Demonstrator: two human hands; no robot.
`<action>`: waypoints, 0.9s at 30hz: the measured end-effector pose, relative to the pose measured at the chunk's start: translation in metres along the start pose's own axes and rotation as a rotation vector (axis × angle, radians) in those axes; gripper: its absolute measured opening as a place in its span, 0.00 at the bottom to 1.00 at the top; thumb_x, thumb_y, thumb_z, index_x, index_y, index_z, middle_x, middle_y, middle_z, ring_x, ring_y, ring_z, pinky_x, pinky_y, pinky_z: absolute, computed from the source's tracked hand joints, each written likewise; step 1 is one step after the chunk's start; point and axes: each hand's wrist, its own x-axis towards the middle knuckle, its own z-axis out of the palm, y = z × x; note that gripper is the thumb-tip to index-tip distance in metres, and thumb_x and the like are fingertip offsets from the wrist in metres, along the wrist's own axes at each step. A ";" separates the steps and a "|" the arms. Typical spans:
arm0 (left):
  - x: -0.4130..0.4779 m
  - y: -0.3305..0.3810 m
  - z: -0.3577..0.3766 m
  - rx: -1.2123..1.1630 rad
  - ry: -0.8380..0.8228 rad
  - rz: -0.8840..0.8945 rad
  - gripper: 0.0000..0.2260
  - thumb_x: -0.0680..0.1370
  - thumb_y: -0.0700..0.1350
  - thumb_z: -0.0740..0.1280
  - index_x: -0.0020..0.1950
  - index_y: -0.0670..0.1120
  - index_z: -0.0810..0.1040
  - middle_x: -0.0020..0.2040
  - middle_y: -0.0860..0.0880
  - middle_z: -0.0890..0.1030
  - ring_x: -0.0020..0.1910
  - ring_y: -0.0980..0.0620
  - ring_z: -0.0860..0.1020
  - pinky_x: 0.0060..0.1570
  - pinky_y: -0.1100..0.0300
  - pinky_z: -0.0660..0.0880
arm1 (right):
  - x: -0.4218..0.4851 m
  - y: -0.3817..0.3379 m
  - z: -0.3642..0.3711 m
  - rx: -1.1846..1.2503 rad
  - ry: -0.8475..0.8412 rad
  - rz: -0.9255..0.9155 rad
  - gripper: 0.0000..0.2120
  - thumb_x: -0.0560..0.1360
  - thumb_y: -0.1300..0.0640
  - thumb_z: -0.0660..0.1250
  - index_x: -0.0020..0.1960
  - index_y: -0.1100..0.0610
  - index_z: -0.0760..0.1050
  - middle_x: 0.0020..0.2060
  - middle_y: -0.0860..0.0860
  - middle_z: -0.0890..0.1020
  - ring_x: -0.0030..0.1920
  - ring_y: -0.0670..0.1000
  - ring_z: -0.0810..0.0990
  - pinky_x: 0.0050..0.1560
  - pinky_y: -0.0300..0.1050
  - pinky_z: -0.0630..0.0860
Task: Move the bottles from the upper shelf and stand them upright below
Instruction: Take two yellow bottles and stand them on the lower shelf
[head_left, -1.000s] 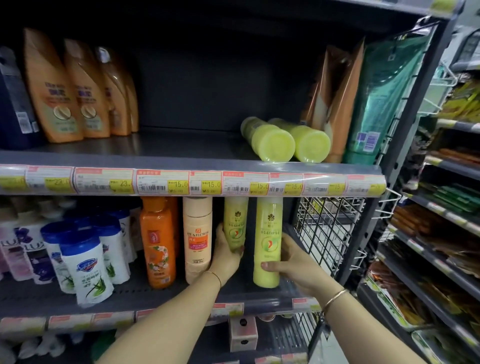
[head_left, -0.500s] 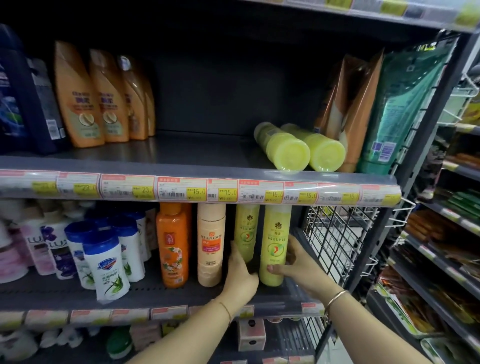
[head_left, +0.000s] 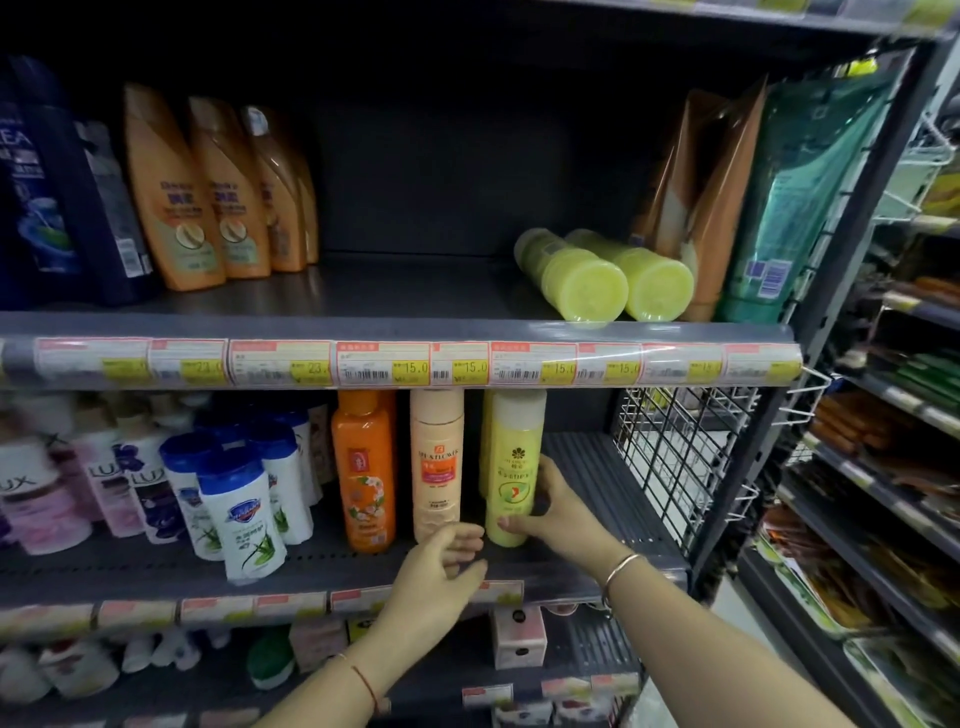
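The right hand (head_left: 558, 506) grips an upright yellow plastic bottle (head_left: 511, 467) on the lower shelf (head_left: 613, 519) (another stands behind it). The left hand (head_left: 441, 566), at its seven o'clock, is open, holding nothing. Two yellow-green bottles (head_left: 605, 280) lie sideways on the upper shelf (head_left: 363, 296), at twelve o'clock.

Second yellow plastic bottle (head_left: 485, 447) mostly hidden behind the front yellow bottle (head_left: 514, 467) — bottle tops cut by grey shelf rail (head_left: 395, 332); price labels (head_left: 410, 366) blurred.

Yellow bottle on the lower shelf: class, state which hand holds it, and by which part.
The right hand holds the upright yellow bottle by its lower body, near the base. The left hand is open and holds nothing.
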 end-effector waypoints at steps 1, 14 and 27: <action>-0.001 -0.001 -0.001 -0.004 0.005 0.001 0.14 0.75 0.39 0.69 0.58 0.53 0.76 0.55 0.54 0.79 0.54 0.59 0.77 0.56 0.64 0.75 | 0.001 -0.001 0.002 -0.006 -0.003 0.001 0.42 0.65 0.60 0.79 0.72 0.48 0.61 0.63 0.46 0.78 0.63 0.45 0.77 0.64 0.49 0.76; -0.008 0.001 -0.017 -0.057 -0.031 0.024 0.14 0.76 0.37 0.68 0.53 0.56 0.75 0.53 0.54 0.80 0.54 0.59 0.78 0.53 0.67 0.75 | 0.001 -0.004 0.004 -0.035 -0.033 0.028 0.38 0.67 0.62 0.78 0.70 0.50 0.62 0.60 0.44 0.78 0.59 0.37 0.76 0.54 0.36 0.77; -0.009 0.051 -0.050 -0.021 -0.177 0.137 0.14 0.75 0.40 0.70 0.58 0.51 0.77 0.55 0.52 0.80 0.55 0.58 0.79 0.56 0.62 0.77 | -0.040 -0.045 -0.017 -0.089 0.071 0.050 0.30 0.70 0.60 0.76 0.69 0.54 0.69 0.63 0.51 0.78 0.61 0.50 0.79 0.61 0.45 0.76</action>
